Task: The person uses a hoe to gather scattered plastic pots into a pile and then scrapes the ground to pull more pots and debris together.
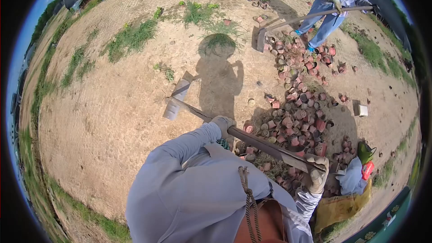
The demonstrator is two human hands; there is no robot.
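My left hand [223, 126], in a pale glove, is wrapped round the middle of the long handle of a hoe [256, 142]. Closed on the handle's near end, my right hand [318, 174] is gloved too and sits low at the right. From my hands the handle slants away to the left. Its wide flat metal blade [178, 98] rests at the bare ground, beside my shadow. Under and beyond the handle lies a heap of small reddish plastic plant pots [299, 117], mixed with dry grass.
At the upper right a co-worker [335, 0] in a striped shirt holds another hoe [292, 20] over the far pots. A white block [361, 110] lies right of the heap. Near my right side are a yellow sack [342, 209] and bags [352, 177]. Grass tufts [132, 36] grow ahead.
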